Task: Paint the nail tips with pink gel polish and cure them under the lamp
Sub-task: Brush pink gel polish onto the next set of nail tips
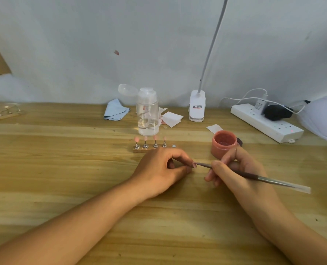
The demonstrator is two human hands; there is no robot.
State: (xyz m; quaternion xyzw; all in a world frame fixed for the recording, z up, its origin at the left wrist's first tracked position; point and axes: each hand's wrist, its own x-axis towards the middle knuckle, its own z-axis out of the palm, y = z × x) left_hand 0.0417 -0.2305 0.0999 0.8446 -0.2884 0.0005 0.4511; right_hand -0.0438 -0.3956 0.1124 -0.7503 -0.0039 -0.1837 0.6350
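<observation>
Four tips (145, 139) behind the left grip (158, 169) look pink, it's pinching the fifth tip (194, 165), right grip (233, 169) pinches the brush (254, 177), curing's yet to come.

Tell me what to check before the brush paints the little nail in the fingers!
1. Left hand has a pinch grip on the nail tip: ok.
2. Right hand holds the brush, bristle end at the nail tip: ok.
3. Pink pot is open, just behind the right hand: ok.
4. Stand has a free spot beside the four pink tips: ok.
5. Enough polish on the brush: cannot tell.
6. White lamp at the right edge is switched on: cannot tell.
</observation>
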